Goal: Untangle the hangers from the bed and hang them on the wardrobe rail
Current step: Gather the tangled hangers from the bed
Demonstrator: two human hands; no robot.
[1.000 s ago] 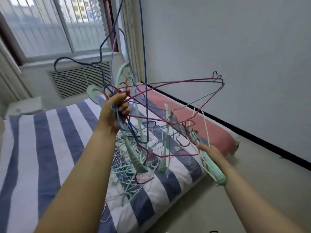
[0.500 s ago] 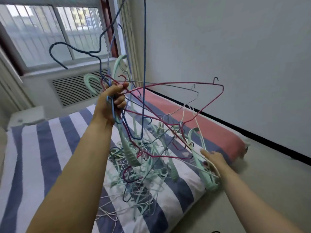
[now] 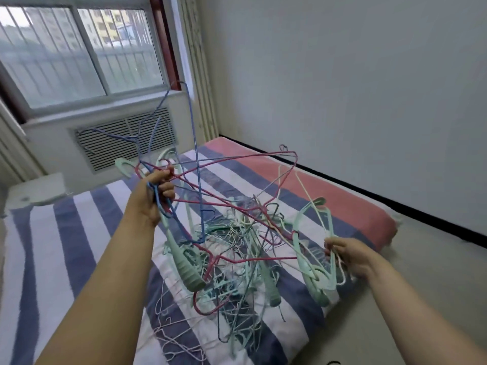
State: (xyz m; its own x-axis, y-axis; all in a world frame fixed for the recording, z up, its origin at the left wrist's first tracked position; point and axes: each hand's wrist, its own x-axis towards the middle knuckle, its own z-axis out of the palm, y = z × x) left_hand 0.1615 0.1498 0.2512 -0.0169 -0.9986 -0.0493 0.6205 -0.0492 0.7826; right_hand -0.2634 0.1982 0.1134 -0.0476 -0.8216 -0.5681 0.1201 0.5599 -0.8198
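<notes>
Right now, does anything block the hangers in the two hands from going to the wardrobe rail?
Yes. The left hand grips blue and red wire hangers whose frames are interlocked with the tangled pile on the bed. The right hand holds mint hangers. No rail is visible.

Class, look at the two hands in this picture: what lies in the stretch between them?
In the head view, a tangle of hangers spans from the left hand to the right hand, above the striped bed.

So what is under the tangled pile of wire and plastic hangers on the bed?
Under the tangled hanger pile lies the blue-and-white striped bed sheet, visible through the gaps. What lies beneath the sheet is covered.
</notes>
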